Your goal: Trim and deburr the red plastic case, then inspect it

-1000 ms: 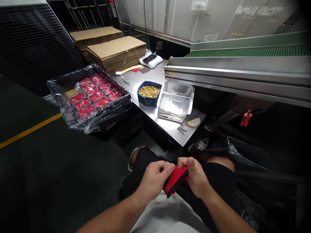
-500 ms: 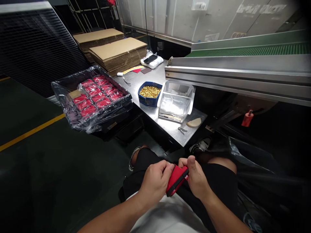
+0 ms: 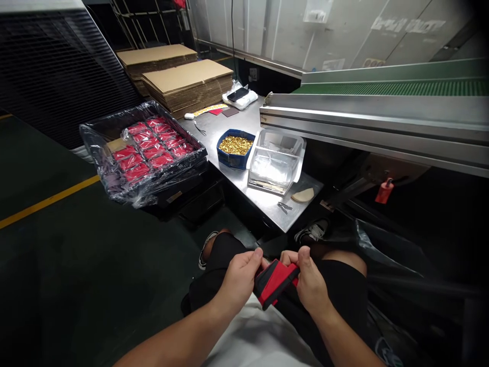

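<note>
Above my lap is a small red-and-black wallet-like piece (image 3: 277, 283), its black side and a red diagonal panel facing up. My left hand (image 3: 241, 278) pinches its left end between thumb and fingers. At the other end, my right hand (image 3: 308, 280) grips it with the thumb raised along the edge. Fingertips behind the piece are partly hidden. Beyond my hands, on the metal table (image 3: 263, 206), lie a small dark snipping tool (image 3: 284, 207) and a pale half-round piece (image 3: 303, 195).
A blue bin (image 3: 235, 160) of gold-coloured small parts stands beside a clear divided tray (image 3: 275, 173). To the left, a plastic-lined black crate (image 3: 95, 140) holds several bagged red pieces. Cardboard stacks (image 3: 187, 76) lie behind; a green conveyor (image 3: 382, 88) runs at right.
The wallet-like piece has turned, so more of its black side shows. My left hand has shifted slightly left, its thumb now back from the red face. The view has moved slightly.
</note>
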`<control>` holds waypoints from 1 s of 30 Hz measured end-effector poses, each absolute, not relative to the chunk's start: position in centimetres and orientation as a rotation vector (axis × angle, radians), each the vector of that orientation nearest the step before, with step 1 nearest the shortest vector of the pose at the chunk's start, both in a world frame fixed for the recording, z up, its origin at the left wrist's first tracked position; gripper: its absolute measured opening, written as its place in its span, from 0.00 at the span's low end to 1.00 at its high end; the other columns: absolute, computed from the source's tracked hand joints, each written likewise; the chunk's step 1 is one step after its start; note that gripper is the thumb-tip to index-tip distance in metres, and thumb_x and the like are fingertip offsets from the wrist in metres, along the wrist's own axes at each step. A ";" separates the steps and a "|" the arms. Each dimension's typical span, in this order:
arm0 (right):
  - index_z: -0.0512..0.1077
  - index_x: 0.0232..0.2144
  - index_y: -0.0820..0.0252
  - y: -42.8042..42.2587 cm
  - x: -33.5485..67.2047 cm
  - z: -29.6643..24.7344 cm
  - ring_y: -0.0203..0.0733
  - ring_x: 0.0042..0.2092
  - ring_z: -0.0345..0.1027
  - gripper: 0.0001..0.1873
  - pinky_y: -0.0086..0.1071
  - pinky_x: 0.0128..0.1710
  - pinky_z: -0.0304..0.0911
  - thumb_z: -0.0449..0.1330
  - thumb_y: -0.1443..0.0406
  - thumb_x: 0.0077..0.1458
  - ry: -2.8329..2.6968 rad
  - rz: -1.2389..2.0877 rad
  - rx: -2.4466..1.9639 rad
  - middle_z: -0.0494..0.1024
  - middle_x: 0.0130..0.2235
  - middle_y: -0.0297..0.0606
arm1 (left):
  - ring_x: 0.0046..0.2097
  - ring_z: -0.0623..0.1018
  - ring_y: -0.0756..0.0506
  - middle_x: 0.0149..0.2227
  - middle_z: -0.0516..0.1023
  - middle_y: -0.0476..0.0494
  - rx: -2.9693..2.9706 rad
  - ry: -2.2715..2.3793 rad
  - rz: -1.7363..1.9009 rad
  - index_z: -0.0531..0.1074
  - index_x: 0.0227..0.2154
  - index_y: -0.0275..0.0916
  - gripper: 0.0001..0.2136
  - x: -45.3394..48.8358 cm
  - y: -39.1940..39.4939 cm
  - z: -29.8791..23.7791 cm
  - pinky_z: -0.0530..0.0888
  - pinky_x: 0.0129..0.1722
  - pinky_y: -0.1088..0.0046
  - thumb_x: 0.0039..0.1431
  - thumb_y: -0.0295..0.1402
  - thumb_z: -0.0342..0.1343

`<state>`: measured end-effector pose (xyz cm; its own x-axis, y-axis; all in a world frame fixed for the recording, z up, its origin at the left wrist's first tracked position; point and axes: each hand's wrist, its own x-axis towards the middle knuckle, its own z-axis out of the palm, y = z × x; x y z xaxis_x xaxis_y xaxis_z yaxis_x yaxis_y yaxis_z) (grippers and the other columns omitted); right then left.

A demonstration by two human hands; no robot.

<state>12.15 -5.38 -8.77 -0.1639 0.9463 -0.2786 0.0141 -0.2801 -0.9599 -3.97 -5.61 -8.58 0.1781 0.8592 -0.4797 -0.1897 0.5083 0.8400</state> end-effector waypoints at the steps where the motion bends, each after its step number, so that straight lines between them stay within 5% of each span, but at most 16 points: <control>1: 0.59 0.18 0.58 -5.3 12.2 -8.9 0.38 0.26 0.50 0.36 0.37 0.30 0.47 0.34 0.41 0.63 -1.152 1.564 -1.301 0.57 0.21 0.32 | 0.25 0.64 0.51 0.20 0.68 0.49 0.690 1.138 0.852 0.71 0.21 0.35 0.27 -4.0 -5.6 -8.5 0.60 0.27 0.74 0.59 0.57 0.53; 13: 0.59 0.16 0.57 -5.3 12.1 -9.1 0.37 0.24 0.47 0.40 0.36 0.28 0.51 0.30 0.34 0.56 -1.069 1.635 -1.325 0.57 0.20 0.32 | 0.29 0.66 0.51 0.25 0.70 0.49 0.803 1.071 0.827 0.72 0.26 0.34 0.17 -4.8 -5.9 -7.0 0.63 0.30 0.76 0.57 0.46 0.60; 23: 0.60 0.18 0.58 -5.2 11.9 -7.5 0.37 0.26 0.50 0.34 0.37 0.30 0.47 0.37 0.42 0.64 -1.242 1.600 -1.282 0.57 0.20 0.32 | 0.31 0.73 0.49 0.28 0.77 0.48 1.224 1.317 0.768 0.75 0.28 0.38 0.12 -5.5 -6.4 -5.4 0.68 0.32 0.74 0.63 0.38 0.54; 30: 0.56 0.20 0.57 -5.6 11.6 -6.8 0.36 0.26 0.47 0.31 0.35 0.28 0.45 0.39 0.43 0.64 -1.403 1.432 -1.423 0.53 0.22 0.30 | 0.28 0.69 0.51 0.25 0.72 0.51 1.214 1.431 0.757 0.71 0.25 0.38 0.16 -4.7 -6.4 -6.3 0.63 0.29 0.73 0.63 0.43 0.53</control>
<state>11.55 -5.57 -6.76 -0.1808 0.9543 -0.2381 0.2186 -0.1971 -0.9557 -4.68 -6.40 -6.26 0.0799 0.9463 -0.3134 0.2740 0.2814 0.9196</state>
